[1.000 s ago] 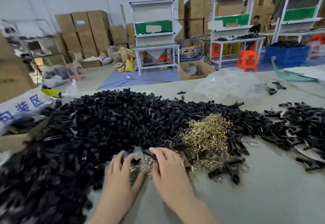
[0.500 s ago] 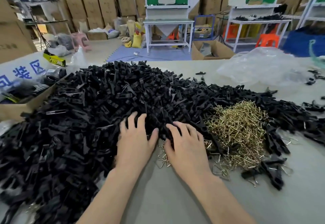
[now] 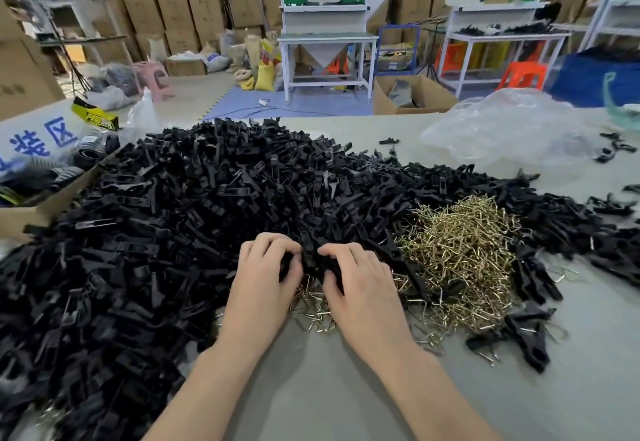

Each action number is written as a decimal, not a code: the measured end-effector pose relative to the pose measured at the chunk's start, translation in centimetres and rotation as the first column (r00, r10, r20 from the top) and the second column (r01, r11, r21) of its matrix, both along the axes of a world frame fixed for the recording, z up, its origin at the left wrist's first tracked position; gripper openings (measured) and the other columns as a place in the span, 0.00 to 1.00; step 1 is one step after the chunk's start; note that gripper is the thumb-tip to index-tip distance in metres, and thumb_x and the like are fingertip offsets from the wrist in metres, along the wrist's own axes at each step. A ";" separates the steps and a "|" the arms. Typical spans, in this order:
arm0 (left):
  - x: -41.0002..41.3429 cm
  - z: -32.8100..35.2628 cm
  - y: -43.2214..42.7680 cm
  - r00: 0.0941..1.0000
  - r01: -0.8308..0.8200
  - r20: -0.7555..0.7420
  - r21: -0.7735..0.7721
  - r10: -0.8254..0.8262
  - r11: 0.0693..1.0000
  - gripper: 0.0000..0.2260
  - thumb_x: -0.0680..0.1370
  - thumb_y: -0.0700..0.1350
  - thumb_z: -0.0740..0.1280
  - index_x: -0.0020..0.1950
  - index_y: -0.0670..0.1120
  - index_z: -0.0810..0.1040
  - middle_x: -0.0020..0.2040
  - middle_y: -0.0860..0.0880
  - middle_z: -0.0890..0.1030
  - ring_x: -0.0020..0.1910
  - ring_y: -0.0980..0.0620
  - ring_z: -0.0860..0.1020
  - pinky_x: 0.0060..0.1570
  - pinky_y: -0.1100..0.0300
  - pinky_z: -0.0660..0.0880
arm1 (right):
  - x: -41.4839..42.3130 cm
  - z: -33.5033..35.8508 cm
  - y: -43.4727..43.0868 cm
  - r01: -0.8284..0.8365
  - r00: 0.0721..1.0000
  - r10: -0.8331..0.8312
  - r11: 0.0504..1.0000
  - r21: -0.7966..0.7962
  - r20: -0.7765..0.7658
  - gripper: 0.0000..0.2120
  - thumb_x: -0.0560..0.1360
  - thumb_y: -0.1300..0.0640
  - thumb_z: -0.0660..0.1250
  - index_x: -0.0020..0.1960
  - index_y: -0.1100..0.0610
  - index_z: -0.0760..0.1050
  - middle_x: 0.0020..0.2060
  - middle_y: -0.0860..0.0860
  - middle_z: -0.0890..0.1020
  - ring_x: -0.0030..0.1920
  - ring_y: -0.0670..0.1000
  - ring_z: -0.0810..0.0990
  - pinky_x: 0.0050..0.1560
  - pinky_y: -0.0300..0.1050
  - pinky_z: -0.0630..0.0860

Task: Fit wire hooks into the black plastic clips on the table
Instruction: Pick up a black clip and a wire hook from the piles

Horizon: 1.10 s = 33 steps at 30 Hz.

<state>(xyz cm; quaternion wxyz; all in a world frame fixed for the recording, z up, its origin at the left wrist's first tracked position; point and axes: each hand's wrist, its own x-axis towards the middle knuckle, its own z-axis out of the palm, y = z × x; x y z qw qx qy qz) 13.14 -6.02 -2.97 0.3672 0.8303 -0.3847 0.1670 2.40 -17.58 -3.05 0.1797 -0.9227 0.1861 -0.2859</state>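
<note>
- Black plastic clips lie in one large heap over the left half and middle of the table. The heap runs from the near left corner towards the far edge.
- Brass-coloured wire hooks form a smaller heap just right of the middle, touching the clips on its left, far and right sides.
- A few more hooks lie scattered on the bare surface under and between the two hands, towards the near edge.
- Palm down at the near rim of the heap, the left hand has its fingers curled and its thumb drawn in, gripping clips.
- Just beside it, the right hand is also palm down with its fingers curled, gripping clips. Its fingertips nearly meet those of the left.
- How many pieces each hand holds cannot be told.
- Some loose clips lie on the near right side of the hooks, with wire showing beside them. Whether that wire is fitted cannot be told.
- A clear bag sits crumpled towards the far right corner, apart from the hooks.
- A cardboard box stands at the left edge, its side against the heap.
</note>
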 end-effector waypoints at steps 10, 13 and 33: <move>-1.7 1.1 0.8 0.995 0.044 0.100 -0.202 -0.024 0.979 0.12 0.80 0.35 0.65 0.60 0.46 0.79 0.59 0.55 0.77 0.62 0.56 0.72 0.64 0.71 0.65 | -2.4 0.9 0.7 -0.086 0.983 0.073 0.993 0.074 0.167 0.14 0.82 0.58 0.60 0.67 0.50 0.73 0.59 0.43 0.77 0.61 0.42 0.72 0.65 0.36 0.67; -2.8 1.3 0.9 0.975 0.095 0.215 -0.190 -0.052 0.977 0.11 0.82 0.35 0.62 0.60 0.44 0.79 0.60 0.51 0.77 0.61 0.52 0.72 0.64 0.66 0.68 | -3.2 1.0 1.3 -0.203 0.949 0.113 0.934 0.294 0.295 0.15 0.83 0.55 0.59 0.68 0.46 0.72 0.60 0.37 0.77 0.63 0.38 0.74 0.63 0.29 0.67; -6.6 0.7 -0.5 0.944 0.295 0.168 -0.040 -0.284 0.955 0.20 0.79 0.41 0.57 0.72 0.48 0.69 0.71 0.55 0.71 0.73 0.54 0.67 0.72 0.63 0.63 | -2.4 2.0 -0.5 -0.536 0.844 -0.040 -0.014 0.844 0.536 0.15 0.72 0.58 0.73 0.58 0.51 0.83 0.53 0.55 0.85 0.57 0.54 0.84 0.55 0.46 0.81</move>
